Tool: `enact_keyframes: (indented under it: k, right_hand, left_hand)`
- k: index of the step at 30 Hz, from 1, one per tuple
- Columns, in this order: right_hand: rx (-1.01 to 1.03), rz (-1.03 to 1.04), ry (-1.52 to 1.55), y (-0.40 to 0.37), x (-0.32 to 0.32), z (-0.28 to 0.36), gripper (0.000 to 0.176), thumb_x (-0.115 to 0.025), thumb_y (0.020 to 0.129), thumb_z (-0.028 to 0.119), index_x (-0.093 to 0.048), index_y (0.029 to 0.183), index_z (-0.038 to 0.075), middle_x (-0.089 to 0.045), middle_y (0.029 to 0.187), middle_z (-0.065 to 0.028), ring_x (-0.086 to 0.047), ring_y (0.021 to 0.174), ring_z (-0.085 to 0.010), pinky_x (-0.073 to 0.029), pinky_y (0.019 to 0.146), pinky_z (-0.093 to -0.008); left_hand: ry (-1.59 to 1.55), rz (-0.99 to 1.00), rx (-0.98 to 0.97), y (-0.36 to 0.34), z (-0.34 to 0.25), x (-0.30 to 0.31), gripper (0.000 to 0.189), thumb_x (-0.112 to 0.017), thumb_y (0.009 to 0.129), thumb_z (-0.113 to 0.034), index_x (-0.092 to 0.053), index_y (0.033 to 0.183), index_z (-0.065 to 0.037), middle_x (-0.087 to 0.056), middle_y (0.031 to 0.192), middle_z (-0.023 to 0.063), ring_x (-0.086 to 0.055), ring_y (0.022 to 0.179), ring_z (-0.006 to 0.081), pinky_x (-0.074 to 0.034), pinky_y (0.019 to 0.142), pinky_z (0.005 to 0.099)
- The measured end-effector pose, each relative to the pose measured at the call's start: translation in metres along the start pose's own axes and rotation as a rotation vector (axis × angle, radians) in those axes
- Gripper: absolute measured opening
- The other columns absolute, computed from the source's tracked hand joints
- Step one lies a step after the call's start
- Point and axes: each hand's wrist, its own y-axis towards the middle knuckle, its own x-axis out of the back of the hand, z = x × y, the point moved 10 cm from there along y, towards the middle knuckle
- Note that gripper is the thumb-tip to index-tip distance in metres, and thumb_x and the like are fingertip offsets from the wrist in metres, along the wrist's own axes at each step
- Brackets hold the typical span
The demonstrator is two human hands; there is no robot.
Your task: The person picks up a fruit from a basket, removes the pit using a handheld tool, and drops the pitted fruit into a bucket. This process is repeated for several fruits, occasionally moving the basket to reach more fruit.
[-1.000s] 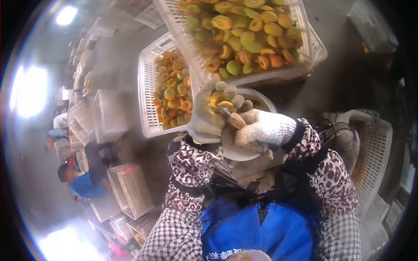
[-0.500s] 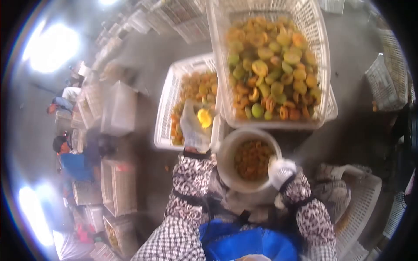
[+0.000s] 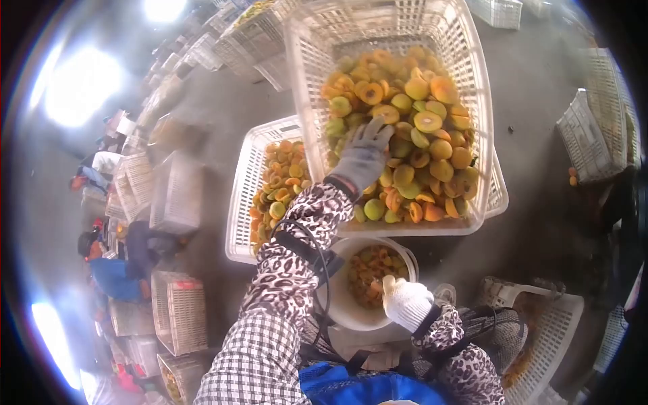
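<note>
My left hand, in a grey glove, reaches into the upper white crate. Its fingers are spread on the heap of halved apricots, greenish-yellow outside and orange within. Below that crate, a white bucket with small orange-brown pieces inside stands in front of my body. Over its right side is my right hand in a white glove, with fingers closed; I cannot tell what is in them. To the left, a lower white crate contains more apricot halves, partly behind my left forearm.
Another white crate stands at my right, beside my leg. Stacked crates line the left, where a person in blue sits. More crates are at the far right.
My left hand has moved from the lower left crate, where a yellow fruit half showed by it, up and right onto the fruit in the upper crate. My right hand remains at the bucket.
</note>
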Motion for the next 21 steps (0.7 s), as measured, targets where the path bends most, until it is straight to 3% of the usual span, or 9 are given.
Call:
enact_keyframes:
  k: [4, 6, 9, 11, 13, 14, 17, 18, 21]
  right_hand:
    - [-0.035, 0.019, -0.179, -0.002, -0.002, -0.007, 0.023, -0.059, 0.088, 0.026, -0.053, 0.094, 0.005, -0.062, 0.062, -0.0145, -0.063, 0.048, -0.0306, -0.047, 0.04, -0.0441]
    - [-0.094, 0.04, -0.031, 0.001, -0.007, -0.01, 0.025, -0.059, 0.088, 0.026, -0.053, 0.098, 0.004, -0.063, 0.064, -0.0158, -0.064, 0.051, -0.0323, -0.049, 0.044, -0.0449]
    - [-0.178, 0.005, 0.296, 0.011, 0.012, -0.018, 0.028, -0.063, 0.086, 0.022, -0.055, 0.106, 0.003, -0.065, 0.07, -0.0189, -0.066, 0.06, -0.0366, -0.054, 0.055, -0.0466]
    - [-0.172, -0.057, 0.417, 0.017, 0.022, -0.023, 0.026, -0.064, 0.085, 0.02, -0.057, 0.105, 0.004, -0.066, 0.071, -0.0198, -0.066, 0.063, -0.0385, -0.055, 0.058, -0.0467]
    - [-0.212, -0.183, 0.491, 0.017, 0.022, -0.031, 0.027, -0.065, 0.086, 0.02, -0.057, 0.105, 0.003, -0.067, 0.081, -0.0228, -0.067, 0.072, -0.0408, -0.055, 0.062, -0.0468]
    - [-0.255, -0.122, 0.518, 0.02, 0.019, -0.036, 0.028, -0.065, 0.086, 0.02, -0.057, 0.106, 0.002, -0.067, 0.083, -0.0235, -0.067, 0.075, -0.0408, -0.054, 0.064, -0.0465]
    - [-0.39, -0.042, 0.582, 0.028, 0.023, -0.044, 0.033, -0.064, 0.087, 0.022, -0.055, 0.111, 0.001, -0.067, 0.086, -0.0245, -0.067, 0.08, -0.0406, -0.053, 0.069, -0.045]
    - [-0.441, -0.034, 0.674, 0.028, 0.029, -0.045, 0.035, -0.064, 0.087, 0.023, -0.055, 0.114, 0.002, -0.067, 0.086, -0.0241, -0.067, 0.08, -0.0405, -0.053, 0.07, -0.0445]
    - [-0.498, -0.063, 0.738, 0.028, 0.034, -0.044, 0.04, -0.064, 0.086, 0.023, -0.054, 0.12, 0.005, -0.067, 0.088, -0.0228, -0.067, 0.082, -0.0406, -0.052, 0.072, -0.0433]
  left_hand:
    - [0.104, 0.0, -0.011, -0.047, 0.005, 0.0, 0.043, -0.069, 0.082, -0.022, -0.057, 0.123, -0.014, -0.056, 0.121, 0.0148, -0.055, 0.112, 0.0372, -0.046, 0.096, 0.0446]
    - [-0.023, 0.25, 0.44, -0.085, 0.037, -0.003, 0.035, -0.065, 0.085, -0.017, -0.06, 0.119, -0.011, -0.059, 0.108, 0.0145, -0.059, 0.101, 0.0372, -0.048, 0.089, 0.0472]
    - [-0.135, 0.011, 0.465, -0.094, 0.013, 0.048, 0.029, -0.062, 0.087, -0.015, -0.062, 0.116, -0.012, -0.059, 0.108, 0.0186, -0.06, 0.096, 0.0394, -0.052, 0.083, 0.0452]
    - [-0.242, 0.07, 0.601, -0.098, 0.01, 0.06, 0.028, -0.06, 0.088, -0.015, -0.061, 0.115, -0.006, -0.061, 0.107, 0.0187, -0.061, 0.094, 0.0374, -0.054, 0.083, 0.0428]
    - [-1.654, -0.146, 1.393, -0.147, 0.022, 0.01, 0.029, -0.062, 0.089, -0.016, -0.06, 0.113, 0.0, -0.062, 0.107, 0.0171, -0.063, 0.095, 0.0324, -0.056, 0.084, 0.0406]
    - [-1.343, 0.042, 0.853, -0.144, 0.028, 0.016, 0.028, -0.061, 0.092, -0.015, -0.06, 0.111, 0.005, -0.063, 0.105, 0.0157, -0.064, 0.098, 0.0285, -0.057, 0.084, 0.0423]
    - [-0.886, 0.098, 0.613, -0.121, -0.01, 0.066, 0.026, -0.057, 0.095, -0.016, -0.059, 0.111, 0.005, -0.063, 0.106, 0.0179, -0.064, 0.099, 0.0295, -0.058, 0.083, 0.0446]
    - [-1.61, -0.062, 1.033, -0.137, 0.004, 0.039, 0.028, -0.052, 0.099, -0.018, -0.055, 0.114, 0.005, -0.063, 0.107, 0.0186, -0.065, 0.097, 0.0303, -0.057, 0.084, 0.046]
    - [-1.896, -0.186, 0.844, -0.123, -0.014, 0.053, 0.037, -0.07, 0.085, 0.005, -0.056, 0.12, 0.008, -0.068, 0.106, 0.0143, -0.067, 0.097, 0.0191, -0.057, 0.088, 0.0285]
